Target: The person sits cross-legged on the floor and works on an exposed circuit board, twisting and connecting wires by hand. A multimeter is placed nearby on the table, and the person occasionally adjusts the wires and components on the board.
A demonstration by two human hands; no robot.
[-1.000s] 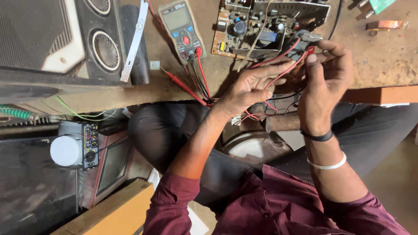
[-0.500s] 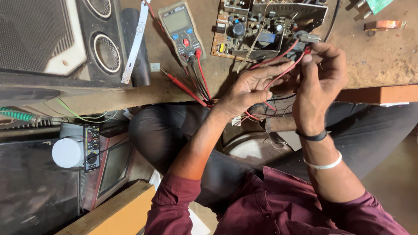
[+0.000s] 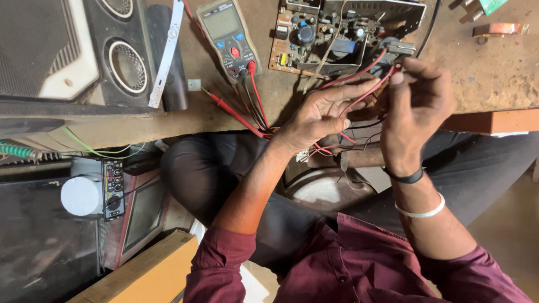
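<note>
Pinching red wire point(image 3: 359, 95) at bench edge, right hand point(image 3: 415, 112) closed on it | left hand point(image 3: 317, 115) open, fingers under wire | risk: tugging tears joint at circuit board point(image 3: 331, 39), snags meter point(image 3: 227, 33) leads

The circuit board point(image 3: 331, 39) runs off past the tabletop's point(image 3: 494, 78) far edge. The right hand point(image 3: 418, 109) hides the red wires' point(image 3: 359, 76) ends; its grip there is unclear.

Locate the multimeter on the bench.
In the head view, the multimeter lies top centre on the workbench, between the speaker and the circuit board.
</note>
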